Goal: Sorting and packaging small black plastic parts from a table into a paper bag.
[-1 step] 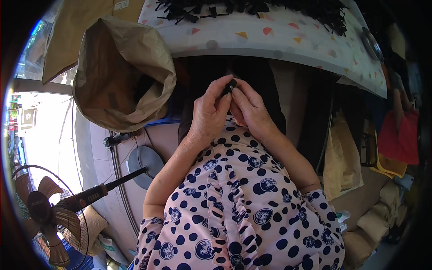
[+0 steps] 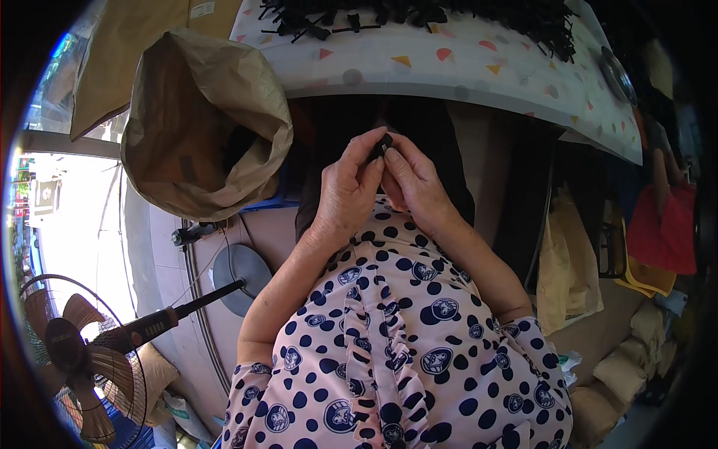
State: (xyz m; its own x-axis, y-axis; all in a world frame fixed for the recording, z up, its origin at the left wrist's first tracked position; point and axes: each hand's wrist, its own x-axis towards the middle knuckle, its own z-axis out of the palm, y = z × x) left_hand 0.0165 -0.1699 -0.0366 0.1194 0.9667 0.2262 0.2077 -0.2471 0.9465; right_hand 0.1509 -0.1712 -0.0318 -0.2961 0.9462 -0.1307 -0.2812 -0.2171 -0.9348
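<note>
My left hand (image 2: 345, 191) and my right hand (image 2: 416, 185) meet in front of my chest, just below the table edge. Between their fingertips they pinch one small black part (image 2: 383, 144). The fingers hide most of it, so its shape is unclear. Above, on the table (image 2: 464, 71) with its white cloth of coloured triangles, lies a heap of several similar black parts (image 2: 449, 15). My spotted blouse fills the lower middle of the view.
An open brown paper sack (image 2: 202, 123) stands at the left, beside the table. A standing fan (image 2: 75, 359) and its round base (image 2: 241, 271) are at the lower left. Beige bags (image 2: 568, 277) and a red cloth (image 2: 662, 224) crowd the right side.
</note>
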